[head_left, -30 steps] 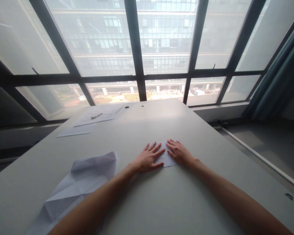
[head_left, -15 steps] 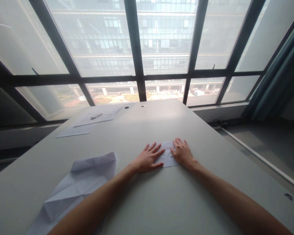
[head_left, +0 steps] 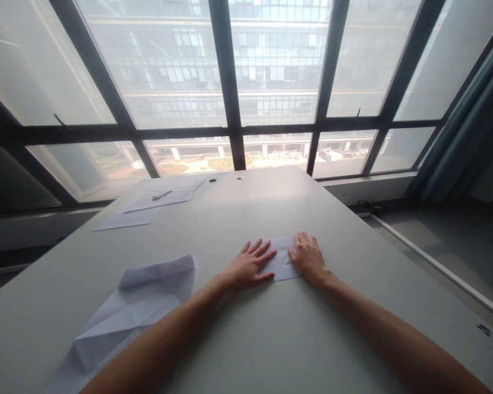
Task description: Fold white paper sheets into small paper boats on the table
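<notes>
The left hand and right hand rest palm-down with fingers extended, grasping nothing. The small folded paper lies under and between them; a creased sheet lies left of both.

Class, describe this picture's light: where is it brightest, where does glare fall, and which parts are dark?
Head view: brightest at the washed-out windows; head view: glare on the far tabletop; head view: dark window frame, dim curtain; head view: small paper, low contrast.
</notes>
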